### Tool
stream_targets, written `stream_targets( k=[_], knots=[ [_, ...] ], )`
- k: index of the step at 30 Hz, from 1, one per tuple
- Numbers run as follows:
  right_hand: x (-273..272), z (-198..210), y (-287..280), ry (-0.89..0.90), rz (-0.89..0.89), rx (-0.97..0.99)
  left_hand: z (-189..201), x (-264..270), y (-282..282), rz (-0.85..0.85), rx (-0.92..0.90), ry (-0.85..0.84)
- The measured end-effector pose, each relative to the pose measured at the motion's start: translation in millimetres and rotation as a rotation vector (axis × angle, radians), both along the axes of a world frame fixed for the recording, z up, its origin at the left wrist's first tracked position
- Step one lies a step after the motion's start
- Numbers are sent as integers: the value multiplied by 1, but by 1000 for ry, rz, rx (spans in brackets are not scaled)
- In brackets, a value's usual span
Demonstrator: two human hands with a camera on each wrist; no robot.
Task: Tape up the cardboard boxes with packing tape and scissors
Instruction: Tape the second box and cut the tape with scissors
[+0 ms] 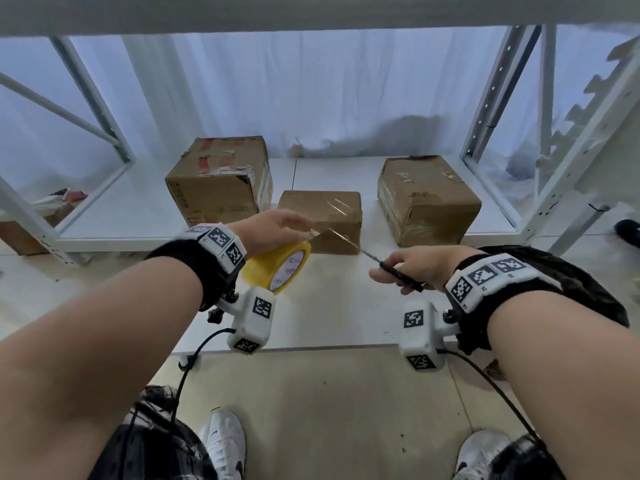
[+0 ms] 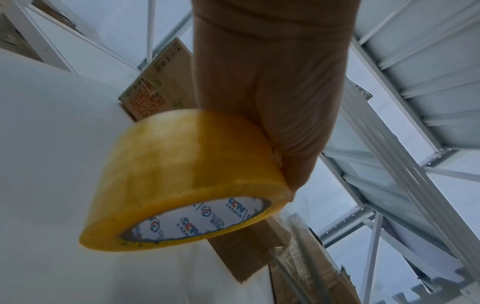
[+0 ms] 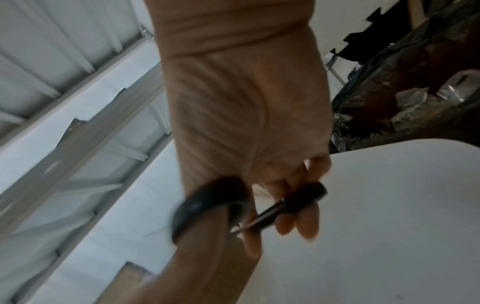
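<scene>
Left hand grips the yellow tape roll — a clear strip runs to the small middle box. Right hand holds black scissors, blades at the strip — right of the roll.

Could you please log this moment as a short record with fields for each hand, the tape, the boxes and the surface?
left hand: holds the yellow tape roll from above
right hand: grips black-handled scissors, blades pointing at the tape strip
tape strip: clear, stretched from the roll to the small middle box
other boxes: left box and right box, both showing old tape
surface: white shelf board inside a white metal rack
stage: strip apparently not yet cut
</scene>
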State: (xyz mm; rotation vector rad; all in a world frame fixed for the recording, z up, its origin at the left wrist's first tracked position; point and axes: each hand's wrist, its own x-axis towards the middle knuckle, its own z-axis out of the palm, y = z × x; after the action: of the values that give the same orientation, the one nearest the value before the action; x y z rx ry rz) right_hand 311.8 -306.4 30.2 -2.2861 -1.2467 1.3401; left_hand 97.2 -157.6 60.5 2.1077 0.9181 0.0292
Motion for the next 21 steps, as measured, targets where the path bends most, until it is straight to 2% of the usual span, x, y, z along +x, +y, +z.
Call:
stream_targets(
  k=[3,6,21],
  knots=[
    [-12,7,-1,172,5,-9,3,-8,0,27,-6,-23],
    [-21,7,2,261,15,11,3,-12,0,56,5,-32],
    [-25,-4,2,210,-8,17,0,-12,7,85,86,-16]
  ],
)
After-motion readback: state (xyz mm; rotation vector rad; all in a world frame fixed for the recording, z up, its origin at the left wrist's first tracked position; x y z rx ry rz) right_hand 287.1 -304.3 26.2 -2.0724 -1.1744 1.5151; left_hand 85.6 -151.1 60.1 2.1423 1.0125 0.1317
